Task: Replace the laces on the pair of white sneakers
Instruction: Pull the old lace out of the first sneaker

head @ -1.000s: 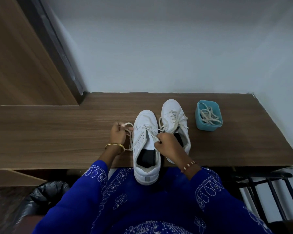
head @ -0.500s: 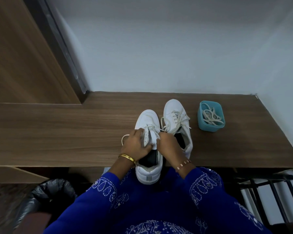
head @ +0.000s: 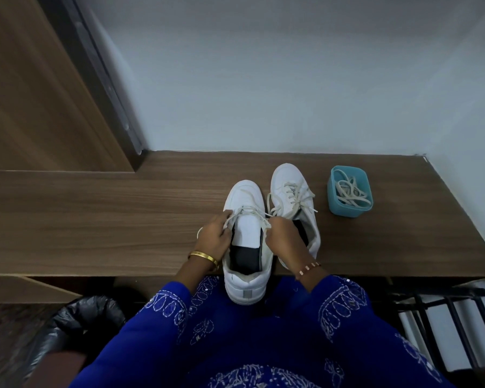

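Two white sneakers stand side by side on the wooden desk (head: 95, 219). The near sneaker (head: 245, 247) overhangs the front edge with its heel towards me, and its tongue lies bare with a cream lace (head: 249, 212) crossing only near the toe. My left hand (head: 214, 236) pinches the left end of that lace at the shoe's left side. My right hand (head: 283, 238) pinches the right end at the shoe's right side. The far sneaker (head: 291, 197) is laced up, and its lower part is hidden behind my right hand.
A small teal tub (head: 349, 191) holding loose cream laces sits to the right of the shoes. A black bin bag (head: 76, 326) is below the desk at left, a dark metal rack (head: 445, 317) below at right. A wall runs behind the desk.
My left hand came in from out at the left to the shoe's side. The lace has come out of the upper eyelets and the tongue now lies uncovered.
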Demonstrator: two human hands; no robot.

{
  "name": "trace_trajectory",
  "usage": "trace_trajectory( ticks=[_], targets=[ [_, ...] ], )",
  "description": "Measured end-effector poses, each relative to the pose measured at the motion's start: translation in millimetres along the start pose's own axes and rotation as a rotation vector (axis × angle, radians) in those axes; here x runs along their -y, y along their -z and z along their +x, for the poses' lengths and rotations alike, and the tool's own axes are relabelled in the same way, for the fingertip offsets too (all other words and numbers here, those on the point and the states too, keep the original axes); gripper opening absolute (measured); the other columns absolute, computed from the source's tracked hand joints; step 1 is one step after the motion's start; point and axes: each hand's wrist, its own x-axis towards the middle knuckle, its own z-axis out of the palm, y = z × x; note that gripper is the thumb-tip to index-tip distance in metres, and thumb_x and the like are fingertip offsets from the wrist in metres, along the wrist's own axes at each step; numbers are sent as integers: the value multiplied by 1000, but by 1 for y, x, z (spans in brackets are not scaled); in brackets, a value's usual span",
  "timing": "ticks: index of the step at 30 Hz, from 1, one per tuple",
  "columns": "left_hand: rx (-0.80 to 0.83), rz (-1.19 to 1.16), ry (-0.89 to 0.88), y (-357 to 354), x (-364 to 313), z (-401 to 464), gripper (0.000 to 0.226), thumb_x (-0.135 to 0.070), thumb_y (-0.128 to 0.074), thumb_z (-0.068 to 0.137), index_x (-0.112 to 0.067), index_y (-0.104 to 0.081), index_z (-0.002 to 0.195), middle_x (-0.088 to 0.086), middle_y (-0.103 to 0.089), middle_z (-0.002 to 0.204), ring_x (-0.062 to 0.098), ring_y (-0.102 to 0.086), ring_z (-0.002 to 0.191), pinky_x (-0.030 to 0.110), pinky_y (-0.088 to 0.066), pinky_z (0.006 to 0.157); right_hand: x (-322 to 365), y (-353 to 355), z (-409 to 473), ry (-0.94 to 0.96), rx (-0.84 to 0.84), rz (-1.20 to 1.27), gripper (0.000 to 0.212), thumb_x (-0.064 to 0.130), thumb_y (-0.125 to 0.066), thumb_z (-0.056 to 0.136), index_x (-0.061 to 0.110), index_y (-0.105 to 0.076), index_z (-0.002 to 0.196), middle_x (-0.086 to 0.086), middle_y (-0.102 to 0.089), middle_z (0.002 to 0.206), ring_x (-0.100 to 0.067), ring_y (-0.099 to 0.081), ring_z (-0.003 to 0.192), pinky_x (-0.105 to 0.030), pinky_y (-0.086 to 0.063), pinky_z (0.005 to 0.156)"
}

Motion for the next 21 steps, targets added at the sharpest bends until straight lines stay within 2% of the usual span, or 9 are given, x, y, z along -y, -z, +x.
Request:
trace_trajectory(
  ticks=[2,4,5,6,8,10,14,18,21],
  targets=[
    [52,29,4,0,2,3,66,-29,-35,72,-12,-45,135,13,-54,129,29,-51,117,32,-39,95,0,0,1,23,23,-5,20,10,-46,92,-4,-59,99,-20,-63,101,-32,-58,99,-30,-40,75],
    [77,83,-2,0,3,6,70,-31,-36,69,-11,-43,136,13,-53,127,30,-49,117,34,-40,95,2,4,2,45,42,-26,19,15,-54,89,0,-56,77,-15,-59,78,-30,-57,84,-31,-36,66],
    [77,105,-13,-1,1,6,72,-34,-35,69,-11,-43,136,14,-52,126,31,-49,116,35,-40,94,4,8,4,53,35,-32,26,19,-58,87,4,-51,66,-11,-53,67,-28,-54,76,-31,-35,61],
    [69,124,-30,-2,1,6,75,-40,-32,67,-10,-42,136,13,-51,126,30,-49,115,36,-41,93,6,11,6,65,14,-30,30,22,-60,86,4,-50,64,-10,-52,64,-27,-53,73,-32,-37,60],
    [43,148,-50,-6,1,5,88,-49,-22,60,-11,-42,136,12,-49,126,29,-50,112,36,-44,89,13,16,13,107,-64,-37,25,23,-58,87,0,-60,79,-14,-63,77,-27,-58,78,-35,-46,68],
    [17,139,-42,-10,1,4,92,-50,-19,55,-12,-42,136,11,-49,126,29,-51,110,37,-45,89,20,19,22,159,-124,-83,22,20,-54,90,1,-63,92,-14,-66,88,-27,-61,84,-36,-48,74],
    [-14,107,-63,-12,2,4,90,-49,-20,57,-12,-43,135,11,-49,123,29,-52,107,39,-45,87,28,17,40,236,-125,-217,19,9,-48,90,4,-65,93,-12,-65,92,-26,-62,84,-34,-50,71],
    [-19,136,-78,-12,3,5,90,-49,-19,56,-12,-42,135,11,-50,123,28,-51,107,37,-45,85,30,9,50,279,-78,-303,19,11,-51,90,5,-66,102,-11,-59,107,-28,-60,93,-37,-50,78],
    [-17,213,-108,-11,7,10,92,-49,-19,55,-10,-42,135,12,-51,116,29,-51,103,37,-45,81,32,7,54,322,-87,-391,19,9,-49,90,6,-64,102,-11,-57,109,-28,-56,101,-34,-45,74]
  ],
)
